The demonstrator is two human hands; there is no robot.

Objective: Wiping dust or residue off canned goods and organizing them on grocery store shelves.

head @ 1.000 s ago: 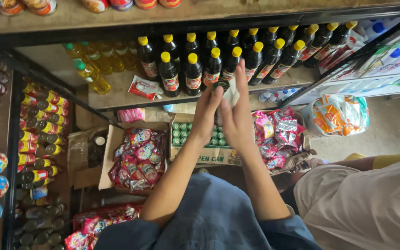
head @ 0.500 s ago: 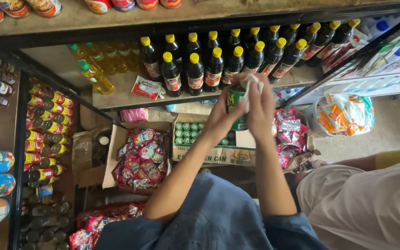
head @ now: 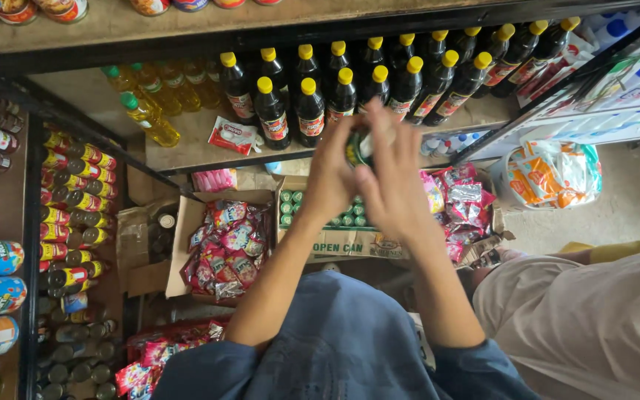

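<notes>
Both of my hands are closing around a small green can (head: 359,147), holding it between them just in front of the shelf edge. My left hand (head: 332,176) is cupping the can from its left side, fingers curled up around it, while my right hand (head: 392,185) is covering it from the right and front, so only a sliver of green and a pale end are showing between my fingers.

Just beyond the can, dark bottles with yellow caps (head: 312,104) are standing in rows on a wooden shelf (head: 187,152). Further to the left of my grip, yellow oil bottles with green caps (head: 148,118) are sitting on the same shelf, and a small red-and-white packet (head: 232,135) is lying between them and the dark bottles.

Directly below my hands, a cardboard box of green-topped cans (head: 312,222) is sitting open. Left of that, another carton of red snack packets (head: 227,244) is resting, and more pink packets (head: 461,204) are piling up to the right of my wrists.
</notes>
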